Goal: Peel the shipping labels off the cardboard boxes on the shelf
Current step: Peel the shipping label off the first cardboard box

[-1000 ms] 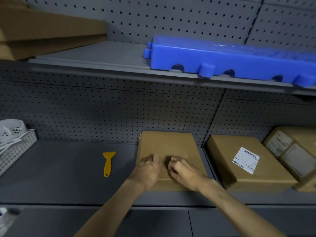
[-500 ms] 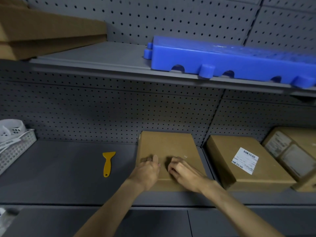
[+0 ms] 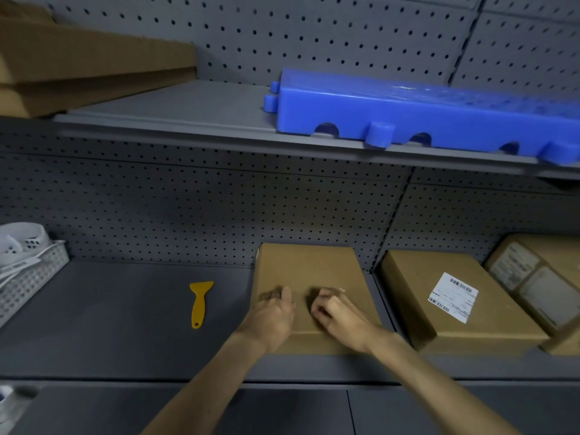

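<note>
The right hand's fingers are curled together, nails down on the top of the middle cardboard box, seemingly picking at label residue; whether they pinch anything, I cannot tell. The left hand lies flat, steadying that box. The next box on the shelf keeps its shipping label; a yellow scraper waits nearby.

Little differs from a second ago. On the bare-topped cardboard box, the right hand has drawn its curled fingertips slightly nearer, tighter under the palm. The left hand has edged a touch nearer as well. The view has drifted very slightly, nudging the labelled box leftward in frame.
</note>
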### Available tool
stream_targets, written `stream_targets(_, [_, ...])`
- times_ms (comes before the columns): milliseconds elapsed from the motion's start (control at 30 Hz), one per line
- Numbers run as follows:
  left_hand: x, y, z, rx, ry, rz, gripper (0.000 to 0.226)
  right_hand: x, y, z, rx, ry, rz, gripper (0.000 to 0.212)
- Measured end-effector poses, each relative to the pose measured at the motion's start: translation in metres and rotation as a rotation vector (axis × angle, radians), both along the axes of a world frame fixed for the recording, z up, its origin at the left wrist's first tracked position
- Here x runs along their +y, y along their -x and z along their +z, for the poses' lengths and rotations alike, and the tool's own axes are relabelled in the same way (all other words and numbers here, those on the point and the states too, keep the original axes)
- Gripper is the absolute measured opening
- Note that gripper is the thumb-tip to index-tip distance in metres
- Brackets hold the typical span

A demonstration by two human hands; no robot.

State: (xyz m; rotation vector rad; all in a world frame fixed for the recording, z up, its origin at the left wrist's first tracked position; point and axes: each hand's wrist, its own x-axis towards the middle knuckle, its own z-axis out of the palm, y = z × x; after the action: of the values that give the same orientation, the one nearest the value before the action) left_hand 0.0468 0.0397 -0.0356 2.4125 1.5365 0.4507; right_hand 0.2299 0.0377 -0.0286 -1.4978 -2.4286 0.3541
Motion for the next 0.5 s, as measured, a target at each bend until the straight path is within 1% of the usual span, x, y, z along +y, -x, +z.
stream_targets(167, [0.001, -0.001, -0.001, 0.007, -0.009, 0.013, 0.023, 0.001, 0.001, -0.001, -0.015, 0.026, 0.056, 0.017])
stream_targets(233, [0.0, -0.002, 0.0, 0.001, -0.005, 0.001, 0.023, 0.002, 0.0, 0.0, 0.008, 0.012, 0.028, 0.017])
stream_targets(367, [-0.001, 0.0, 0.0, -0.03, 0.015, 0.001, 0.014, -0.002, 0.003, 0.002, -0.03, 0.056, 0.079, 0.017])
stream_targets(433, [0.0, 0.0, 0.0, -0.031, 0.009, 0.003, 0.015, 0.0, 0.003, 0.001, -0.051, 0.013, 0.067, 0.016])
stream_targets(500, [0.0, 0.0, 0.0, -0.014, -0.003, 0.013, 0.02, 0.009, 0.002, -0.001, -0.055, -0.052, 0.012, 0.012])
